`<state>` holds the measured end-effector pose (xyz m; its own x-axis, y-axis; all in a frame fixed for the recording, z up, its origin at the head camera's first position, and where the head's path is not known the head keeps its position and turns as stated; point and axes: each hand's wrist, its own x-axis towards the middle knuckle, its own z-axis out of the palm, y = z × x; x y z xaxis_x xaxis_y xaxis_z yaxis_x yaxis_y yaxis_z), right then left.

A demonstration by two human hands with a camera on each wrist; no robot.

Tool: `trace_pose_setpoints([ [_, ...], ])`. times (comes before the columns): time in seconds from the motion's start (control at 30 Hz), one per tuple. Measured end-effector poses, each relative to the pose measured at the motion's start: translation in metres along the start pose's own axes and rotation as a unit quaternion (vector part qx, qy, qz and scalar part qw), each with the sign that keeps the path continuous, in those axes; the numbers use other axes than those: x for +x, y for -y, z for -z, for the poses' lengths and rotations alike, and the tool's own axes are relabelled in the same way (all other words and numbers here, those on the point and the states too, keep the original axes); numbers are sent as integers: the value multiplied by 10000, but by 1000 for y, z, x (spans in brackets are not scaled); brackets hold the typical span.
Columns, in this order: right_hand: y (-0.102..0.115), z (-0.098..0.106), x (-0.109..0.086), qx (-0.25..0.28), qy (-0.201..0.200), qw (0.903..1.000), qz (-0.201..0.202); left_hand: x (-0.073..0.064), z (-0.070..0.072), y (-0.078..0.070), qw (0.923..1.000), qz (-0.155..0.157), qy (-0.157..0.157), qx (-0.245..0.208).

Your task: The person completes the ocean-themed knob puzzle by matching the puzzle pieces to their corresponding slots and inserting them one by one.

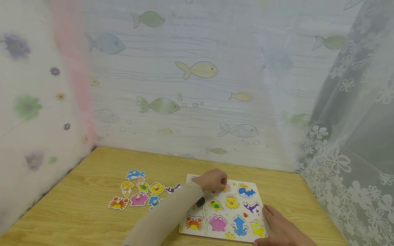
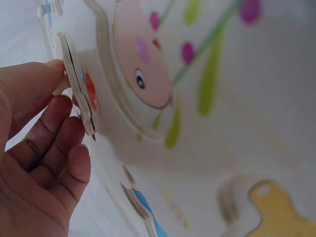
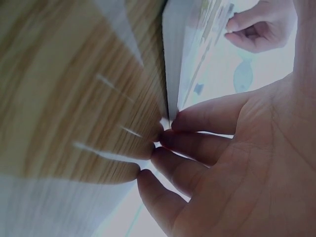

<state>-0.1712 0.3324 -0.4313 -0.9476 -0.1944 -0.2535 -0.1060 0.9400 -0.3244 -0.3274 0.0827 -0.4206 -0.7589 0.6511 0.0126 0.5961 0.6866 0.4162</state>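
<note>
Pale cloth [image 1: 203, 116], printed with fish and thin wavy lines, hangs behind the table [image 1: 83, 191], and at the right a sheer curtain [image 1: 338, 160] carries white flowers. On the wood-grained tabletop lies a puzzle board [image 1: 227, 212], flat and whitish, with sea animals pictured in shaped hollows. The person's left hand [image 1: 212, 180] pinches one thin piece [image 2: 75, 81] with thumb and fingers at the upper part of the board; the left wrist view shows this piece nearly edge-on (whether it touches the board, one cannot tell surely). The right hand [image 1: 281, 229] holds nothing in its grasp; its fingers are rather straight, and fingertips rest against the board's right edge.

For this step, it seems advisable to hold the piece level, to compare its outline with the hollow under it, and to press only softly, because a tilted piece could catch on the rim. Light support from the right side should help against sliding.

Board and piece look stiff, like thin wood. Left of the board, loose pieces such as the crab [image 1: 118, 203], the pink shell [image 1: 139, 200] and the yellow octopus [image 1: 157, 189] have curved outlines, white borders and small round knobs.
</note>
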Motion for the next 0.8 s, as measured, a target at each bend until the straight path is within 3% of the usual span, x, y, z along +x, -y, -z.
trace_pose_setpoints([
  [0.23,1,0,1,30,1,9998,-172,2,-1,0,9998,160,41,-132],
  [0.53,2,1,1,9,-43,9999,-135,3,-1,4,9999,75,47,-128],
  [0.8,0,2,2,-100,-8,9999,28,-5,10,10,9993,-276,-57,254],
])
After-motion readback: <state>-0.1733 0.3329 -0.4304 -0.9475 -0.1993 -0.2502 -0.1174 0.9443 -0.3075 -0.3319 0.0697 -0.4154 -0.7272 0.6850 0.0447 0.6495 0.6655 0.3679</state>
